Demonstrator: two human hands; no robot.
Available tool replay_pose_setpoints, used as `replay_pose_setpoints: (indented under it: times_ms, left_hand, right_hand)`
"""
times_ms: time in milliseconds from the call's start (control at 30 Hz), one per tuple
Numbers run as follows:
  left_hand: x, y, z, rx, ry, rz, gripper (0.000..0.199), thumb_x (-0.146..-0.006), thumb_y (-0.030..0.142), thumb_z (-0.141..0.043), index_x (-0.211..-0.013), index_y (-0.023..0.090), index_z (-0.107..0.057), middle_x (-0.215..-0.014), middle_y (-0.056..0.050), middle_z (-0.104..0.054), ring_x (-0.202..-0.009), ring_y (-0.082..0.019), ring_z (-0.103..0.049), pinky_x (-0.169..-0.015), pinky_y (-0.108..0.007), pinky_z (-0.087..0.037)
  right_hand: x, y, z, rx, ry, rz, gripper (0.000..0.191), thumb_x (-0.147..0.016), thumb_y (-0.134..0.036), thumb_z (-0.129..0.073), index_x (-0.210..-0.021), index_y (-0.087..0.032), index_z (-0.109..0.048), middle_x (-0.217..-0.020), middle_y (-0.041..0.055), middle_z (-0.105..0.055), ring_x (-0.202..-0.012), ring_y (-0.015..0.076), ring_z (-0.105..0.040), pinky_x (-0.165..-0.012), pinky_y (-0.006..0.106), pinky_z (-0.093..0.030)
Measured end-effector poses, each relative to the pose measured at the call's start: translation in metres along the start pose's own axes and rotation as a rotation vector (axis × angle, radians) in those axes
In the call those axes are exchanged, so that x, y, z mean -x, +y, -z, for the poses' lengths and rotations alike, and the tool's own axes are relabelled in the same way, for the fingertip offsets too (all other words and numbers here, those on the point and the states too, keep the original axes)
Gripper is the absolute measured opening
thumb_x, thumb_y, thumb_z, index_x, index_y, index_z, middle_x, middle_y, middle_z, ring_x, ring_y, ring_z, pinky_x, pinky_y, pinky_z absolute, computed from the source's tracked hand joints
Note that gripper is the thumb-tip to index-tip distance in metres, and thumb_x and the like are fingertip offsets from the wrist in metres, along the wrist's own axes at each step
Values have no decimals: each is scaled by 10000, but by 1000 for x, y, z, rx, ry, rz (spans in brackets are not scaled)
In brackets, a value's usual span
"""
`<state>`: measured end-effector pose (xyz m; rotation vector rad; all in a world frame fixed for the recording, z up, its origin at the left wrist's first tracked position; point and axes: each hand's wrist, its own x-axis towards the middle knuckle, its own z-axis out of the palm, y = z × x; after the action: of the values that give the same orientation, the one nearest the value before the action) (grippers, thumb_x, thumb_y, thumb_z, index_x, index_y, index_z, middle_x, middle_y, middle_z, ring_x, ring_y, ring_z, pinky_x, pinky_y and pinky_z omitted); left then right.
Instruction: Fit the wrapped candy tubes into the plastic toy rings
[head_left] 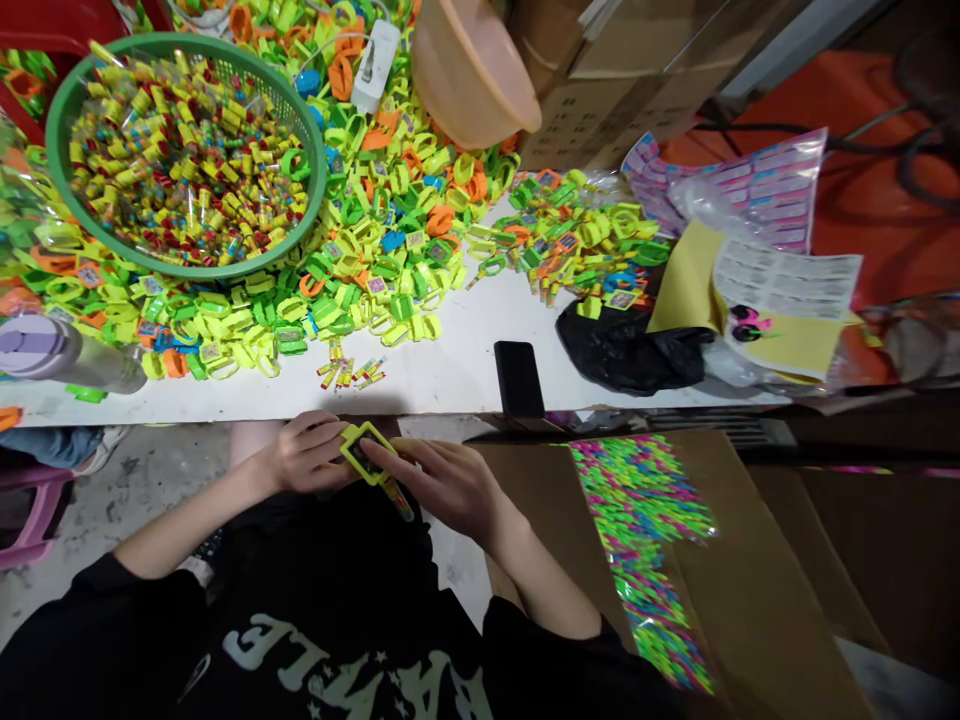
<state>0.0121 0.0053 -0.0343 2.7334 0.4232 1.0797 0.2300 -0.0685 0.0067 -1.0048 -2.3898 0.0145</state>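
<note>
Both hands meet over my lap, just in front of the table edge. Between them is a yellow-green toy watch (352, 437) with a square frame and a dark centre. Fingers of my left hand (309, 455) hold its left side. My right hand (450, 485) grips it from the right, fingertips on the square face. A small tube with coloured contents (397, 499) hangs below the frame, near my right fingers. On the table edge beyond lies a little group of yellow and red tubes (349, 373). Loose toy watches (375, 290) are heaped behind them.
A green basket (319, 180) of small tubes stands back left, a bottle (71, 352) at the left edge. A phone (519, 378), black bag (630, 350) and peach basin (472, 75) are on the table. Lower right is a cardboard box (720, 560) with bright packets.
</note>
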Motion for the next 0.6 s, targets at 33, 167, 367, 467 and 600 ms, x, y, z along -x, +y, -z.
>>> replay_pose_setpoints:
  times_ms: [33, 167, 367, 467, 600]
  left_hand:
    - [-1, 1, -1, -41, 43, -91, 258, -894, 295, -493, -667, 224, -593, -693, 14, -692, -717, -120, -660, -699, -269, -549]
    - [-2, 6, -7, -136, 124, -186, 262, -885, 259, -516, -635, 198, -569, -700, -1, -687, -721, -125, -652, -688, -268, -536]
    - [3, 10, -15, -125, 179, -62, 270, -883, 292, -513, -637, 187, -553, -691, -8, -676, -679, -124, -640, -650, -269, -503]
    - [4, 10, -13, -124, 190, -50, 287, -889, 293, -497, -624, 188, -530, -649, 1, -658, -652, -124, -634, -639, -270, -496]
    - [5, 10, -12, -119, 186, -61, 278, -886, 287, -504, -627, 187, -524, -646, 0, -654, -672, -131, -646, -643, -271, -497]
  right_hand:
    - [0, 0, -2, -4, -13, -9, 446, -953, -104, -377, -1396, -153, -386, -874, 47, -675, -719, 103, -626, -650, 203, -475]
    - [1, 0, -9, -25, -43, -19, 479, -951, -110, -401, -1423, -143, -328, -883, 41, -682, -739, 110, -639, -644, 204, -480]
    - [5, -1, -15, -51, 12, -22, 508, -945, -97, -399, -1437, -119, -273, -898, 49, -685, -717, 110, -639, -618, 206, -480]
    - [8, 0, -16, -62, 58, -17, 489, -955, -104, -375, -1434, -157, -293, -832, 26, -676, -655, 95, -622, -578, 195, -460]
    - [10, 0, -16, -68, 60, -5, 474, -956, -113, -391, -1421, -179, -332, -810, 19, -667, -648, 93, -613, -570, 190, -450]
